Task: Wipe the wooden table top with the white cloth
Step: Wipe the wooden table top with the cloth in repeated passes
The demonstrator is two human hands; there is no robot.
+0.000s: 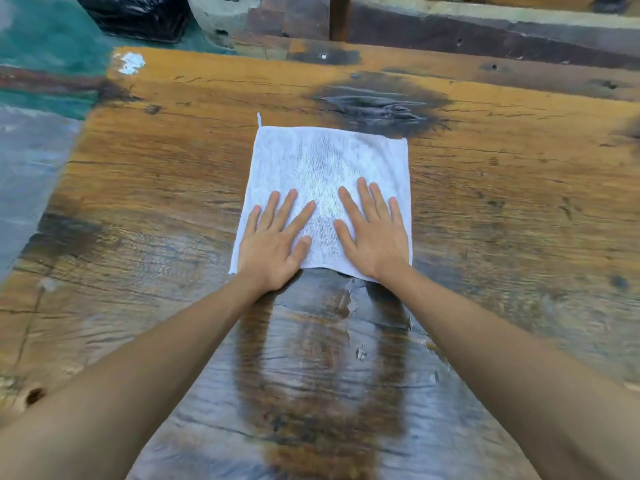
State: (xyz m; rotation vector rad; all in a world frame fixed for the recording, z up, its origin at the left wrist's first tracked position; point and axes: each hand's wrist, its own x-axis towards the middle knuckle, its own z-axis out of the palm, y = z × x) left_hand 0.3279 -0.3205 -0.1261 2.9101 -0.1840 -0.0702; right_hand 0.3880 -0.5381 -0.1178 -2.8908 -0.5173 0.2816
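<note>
A square white cloth (322, 161) lies spread flat in the middle of the worn wooden table top (502, 202). My left hand (273, 244) presses flat on the cloth's near left part, fingers straight and spread. My right hand (375, 233) presses flat on its near right part in the same way. Both arms reach forward from the bottom of the view. Behind the hands, toward me, a dark damp streak (322, 375) runs along the wood.
The table's left edge (69, 161) runs diagonally, with green and grey floor beyond it. A black plastic bag (135, 15) and a pale concrete block (221, 19) sit past the far left corner. Dark wooden beams (485, 29) lie behind the far edge.
</note>
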